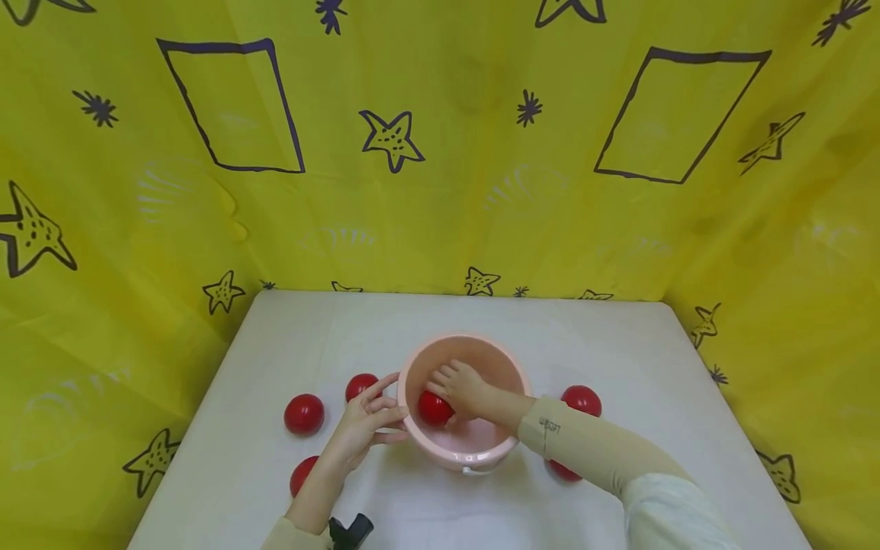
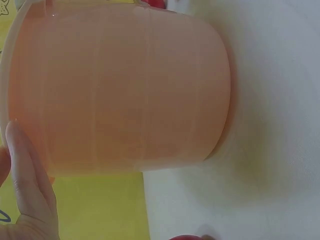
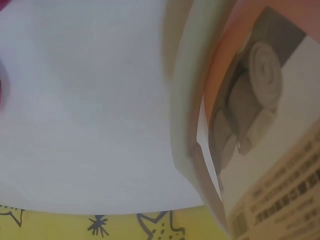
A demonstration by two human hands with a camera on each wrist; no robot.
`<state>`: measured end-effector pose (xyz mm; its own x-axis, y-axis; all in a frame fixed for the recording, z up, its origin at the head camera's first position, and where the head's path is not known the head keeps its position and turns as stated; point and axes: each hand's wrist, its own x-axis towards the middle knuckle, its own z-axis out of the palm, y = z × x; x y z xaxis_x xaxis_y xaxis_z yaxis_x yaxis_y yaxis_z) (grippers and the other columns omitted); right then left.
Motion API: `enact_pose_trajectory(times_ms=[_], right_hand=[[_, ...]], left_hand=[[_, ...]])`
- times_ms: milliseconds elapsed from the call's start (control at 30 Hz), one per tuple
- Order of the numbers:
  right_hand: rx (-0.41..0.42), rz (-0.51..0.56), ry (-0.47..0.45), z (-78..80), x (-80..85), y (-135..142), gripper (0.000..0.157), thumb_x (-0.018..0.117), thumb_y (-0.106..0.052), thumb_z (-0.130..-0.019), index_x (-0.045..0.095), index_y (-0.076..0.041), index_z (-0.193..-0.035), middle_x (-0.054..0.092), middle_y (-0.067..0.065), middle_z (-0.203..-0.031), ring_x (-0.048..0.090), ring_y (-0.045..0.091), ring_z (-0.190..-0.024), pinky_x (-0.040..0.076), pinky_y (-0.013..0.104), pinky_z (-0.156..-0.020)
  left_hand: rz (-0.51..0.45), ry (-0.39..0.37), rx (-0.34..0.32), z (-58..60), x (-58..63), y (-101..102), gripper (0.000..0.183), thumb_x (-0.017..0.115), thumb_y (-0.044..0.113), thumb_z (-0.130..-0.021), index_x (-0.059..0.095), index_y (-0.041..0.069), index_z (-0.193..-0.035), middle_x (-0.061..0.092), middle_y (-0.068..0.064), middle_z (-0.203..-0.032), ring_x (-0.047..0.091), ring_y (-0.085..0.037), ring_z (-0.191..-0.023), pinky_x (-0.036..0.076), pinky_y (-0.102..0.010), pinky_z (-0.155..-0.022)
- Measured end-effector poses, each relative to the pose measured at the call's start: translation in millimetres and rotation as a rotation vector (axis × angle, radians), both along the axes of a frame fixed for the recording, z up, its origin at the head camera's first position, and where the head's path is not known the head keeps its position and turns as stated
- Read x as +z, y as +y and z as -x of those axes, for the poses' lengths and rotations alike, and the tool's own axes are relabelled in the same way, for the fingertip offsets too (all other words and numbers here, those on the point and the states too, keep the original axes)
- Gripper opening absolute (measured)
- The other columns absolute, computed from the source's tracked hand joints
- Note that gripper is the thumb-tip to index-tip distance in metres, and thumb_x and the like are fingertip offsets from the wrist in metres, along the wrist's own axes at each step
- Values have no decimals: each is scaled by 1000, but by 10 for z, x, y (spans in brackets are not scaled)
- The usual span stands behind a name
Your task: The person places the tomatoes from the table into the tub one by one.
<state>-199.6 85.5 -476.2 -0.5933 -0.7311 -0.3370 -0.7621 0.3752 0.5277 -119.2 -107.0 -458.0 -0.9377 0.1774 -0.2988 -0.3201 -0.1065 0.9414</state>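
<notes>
A pink bucket (image 1: pixel 462 458) stands upright on the white table. My right hand (image 1: pixel 467 388) reaches down inside it and grips a red ball (image 1: pixel 435 409), fingers over the far side and thumb at the near side. My left hand (image 1: pixel 367 424) touches the bucket's left rim with its fingers spread and mostly straight. In the left wrist view, a finger of the left hand (image 2: pixel 32 185) lies against the bucket's outer wall (image 2: pixel 125 90) near the rim. The right wrist view shows the bucket's printed label (image 3: pixel 270 140) and pale handle (image 3: pixel 187 110), while the right hand is hidden there.
On the left of the table (image 1: pixel 227 458) lie red balls (image 1: pixel 304 415), one behind the left hand and one partly covered by its wrist. To the right, two red balls (image 1: pixel 581 397) are partly covered by the right sleeve. A yellow curtain (image 1: pixel 440 214) surrounds the table.
</notes>
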Motion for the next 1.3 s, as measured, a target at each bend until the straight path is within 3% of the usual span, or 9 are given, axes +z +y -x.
enact_pose_trajectory(times_ms=[333, 667, 767, 967, 1100, 1300], right_hand=[[-32, -110, 6, -39, 42, -22, 74, 42, -72, -78, 28, -33, -140, 38, -8, -139, 36, 10, -125, 28, 29, -104], [-29, -53, -7, -25, 60, 12, 69, 48, -67, -79, 31, -37, -139, 41, -7, -135, 39, 11, -118, 31, 29, -98], [-47, 51, -53, -5, 99, 52, 66, 54, -62, -80, 34, -36, -138, 44, -5, -132, 41, 14, -117, 32, 32, -99], [-110, 409, -144, 0, 335, 198, 65, 67, -47, -77, 43, -26, -134, 49, 3, -124, 44, 22, -112, 37, 41, -98], [-156, 602, -121, -53, 505, 379, 63, 67, -41, -78, 43, -21, -133, 47, 6, -124, 43, 24, -112, 37, 44, -94], [-342, 811, -52, -224, 655, 779, 65, 67, -41, -78, 41, -19, -134, 43, 13, -130, 39, 31, -119, 32, 53, -97]], left_hand=[[-26, 4, -15, 13, -11, -7, 62, 65, 10, -84, 37, 12, -139, 65, -12, -92, 67, -22, -79, 55, -36, -69], [-19, -5, -10, 2, -12, 3, 63, 65, 12, -84, 36, 13, -140, 65, -8, -88, 67, -23, -80, 54, -35, -70], [-15, -6, -7, -2, -7, 8, 62, 65, 11, -84, 36, 14, -139, 65, -12, -91, 67, -23, -81, 54, -35, -70], [-6, -5, -10, -7, 3, 14, 60, 64, 12, -85, 37, 15, -139, 66, -11, -91, 67, -23, -82, 54, -35, -71], [-15, -2, -8, -7, 10, 13, 61, 65, 12, -84, 38, 15, -139, 66, -7, -89, 67, -22, -81, 54, -35, -71], [-23, 1, -4, -11, 15, 5, 60, 64, 11, -85, 38, 15, -139, 67, -4, -87, 67, -22, -81, 54, -35, -70]])
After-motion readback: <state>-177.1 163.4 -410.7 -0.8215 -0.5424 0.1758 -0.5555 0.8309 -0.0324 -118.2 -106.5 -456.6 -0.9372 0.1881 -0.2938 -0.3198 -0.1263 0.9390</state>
